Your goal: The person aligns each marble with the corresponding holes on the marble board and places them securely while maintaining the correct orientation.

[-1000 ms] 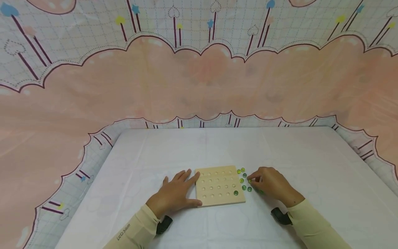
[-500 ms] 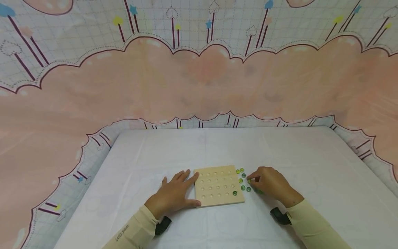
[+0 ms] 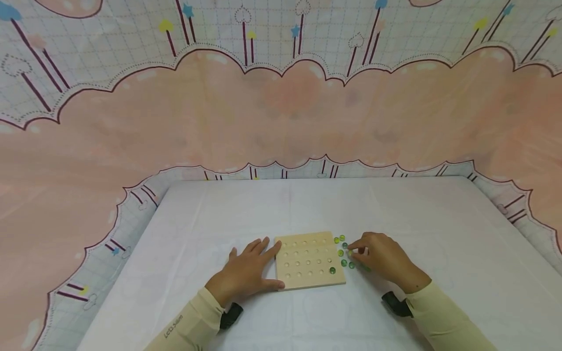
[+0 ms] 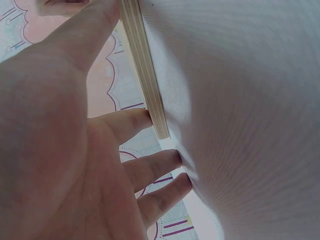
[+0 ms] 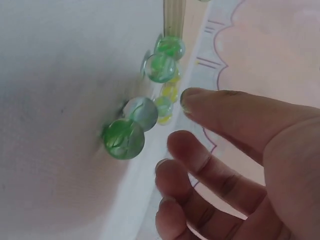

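Observation:
A pale wooden board [image 3: 303,281] with rows of round hollows lies flat on the white table. One dark green marble [image 3: 332,270] sits in a hollow at its near right. My left hand [image 3: 246,275] touches the board's left edge with thumb and forefinger, fingers straight and spread. Off the right edge lie several loose marbles [image 3: 340,253], green and yellow-green. My right hand [image 3: 386,256] hovers beside them; in the right wrist view its thumb and forefinger stand apart with nothing between. Nearest that camera are a green marble [image 5: 125,140] and a clear, pale green one [image 5: 141,114].
White cloth covers the table [image 3: 228,209]. Behind it hangs a patterned peach and white curtain [image 3: 272,117], which also shows along the table's left and right sides. Dark wrist straps [image 3: 231,316] show on both forearms.
The right hand's thumb and forefinger, close at a yellow-green marble before, are now a little farther apart, the forefinger slightly forward. Left hand and board keep their places.

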`<state>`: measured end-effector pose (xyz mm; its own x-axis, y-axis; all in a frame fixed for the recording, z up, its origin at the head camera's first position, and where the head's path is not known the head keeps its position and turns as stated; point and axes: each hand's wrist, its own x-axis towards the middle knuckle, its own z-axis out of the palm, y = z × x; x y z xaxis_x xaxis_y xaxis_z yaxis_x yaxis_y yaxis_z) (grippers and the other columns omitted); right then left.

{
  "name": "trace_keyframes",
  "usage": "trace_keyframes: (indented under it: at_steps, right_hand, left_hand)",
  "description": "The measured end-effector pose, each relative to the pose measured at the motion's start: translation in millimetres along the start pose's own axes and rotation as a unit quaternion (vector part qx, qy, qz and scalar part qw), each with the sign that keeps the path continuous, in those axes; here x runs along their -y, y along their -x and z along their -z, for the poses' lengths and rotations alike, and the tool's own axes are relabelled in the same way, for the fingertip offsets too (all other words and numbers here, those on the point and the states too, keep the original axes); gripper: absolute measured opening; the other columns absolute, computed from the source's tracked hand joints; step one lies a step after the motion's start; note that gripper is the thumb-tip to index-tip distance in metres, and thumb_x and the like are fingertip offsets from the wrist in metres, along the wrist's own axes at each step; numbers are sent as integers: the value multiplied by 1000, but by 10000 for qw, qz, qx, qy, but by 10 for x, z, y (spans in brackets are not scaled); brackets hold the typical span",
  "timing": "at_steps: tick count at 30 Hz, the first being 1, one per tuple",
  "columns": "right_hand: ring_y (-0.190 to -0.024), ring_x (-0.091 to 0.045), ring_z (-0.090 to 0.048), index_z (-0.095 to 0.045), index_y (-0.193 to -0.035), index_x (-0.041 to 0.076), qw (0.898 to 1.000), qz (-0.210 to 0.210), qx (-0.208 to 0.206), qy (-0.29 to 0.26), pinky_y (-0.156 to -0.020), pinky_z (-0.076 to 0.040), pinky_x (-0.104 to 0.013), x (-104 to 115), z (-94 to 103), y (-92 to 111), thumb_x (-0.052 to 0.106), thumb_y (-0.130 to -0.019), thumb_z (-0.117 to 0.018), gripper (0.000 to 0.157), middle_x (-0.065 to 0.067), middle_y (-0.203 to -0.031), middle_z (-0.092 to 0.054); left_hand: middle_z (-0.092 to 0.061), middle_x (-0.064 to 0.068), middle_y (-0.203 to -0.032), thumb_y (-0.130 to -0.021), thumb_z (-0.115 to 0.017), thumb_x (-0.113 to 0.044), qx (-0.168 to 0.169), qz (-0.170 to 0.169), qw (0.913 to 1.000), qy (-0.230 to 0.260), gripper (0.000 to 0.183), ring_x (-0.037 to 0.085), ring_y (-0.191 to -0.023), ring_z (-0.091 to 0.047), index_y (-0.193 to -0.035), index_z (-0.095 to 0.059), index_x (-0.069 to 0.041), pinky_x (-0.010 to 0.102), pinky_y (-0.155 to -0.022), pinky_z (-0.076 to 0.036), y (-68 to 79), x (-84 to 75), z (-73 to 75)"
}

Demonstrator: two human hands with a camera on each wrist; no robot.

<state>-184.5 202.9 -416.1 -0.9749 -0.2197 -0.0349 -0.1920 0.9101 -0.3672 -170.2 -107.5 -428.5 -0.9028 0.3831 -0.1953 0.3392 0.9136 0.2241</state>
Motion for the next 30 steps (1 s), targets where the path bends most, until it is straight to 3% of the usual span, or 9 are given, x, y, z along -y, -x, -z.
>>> trace_keyframes:
  at_steps: [9,30]
  right_hand:
    - [-63,-7,-46,-74,-98,21,9994,356,-43,-15,-52,-39,-19,77,-18,2,20,-77,-73,21,10,-73,-55]
    - [-63,-7,-45,-75,-94,24,9989,453,96,79,-55,-37,-21,326,-142,-66,23,-76,-75,18,12,-71,-53]
  left_hand:
    - [-22,2,-153,-68,-57,-73,-11,35,10000,35,94,27,-140,-21,-146,-21,-35,72,-100,-16,-28,6,-22]
    - [-22,3,-153,-67,-55,-76,-34,12,10000,-8,96,28,-140,-21,-146,-21,-35,73,-99,-17,15,14,-32]
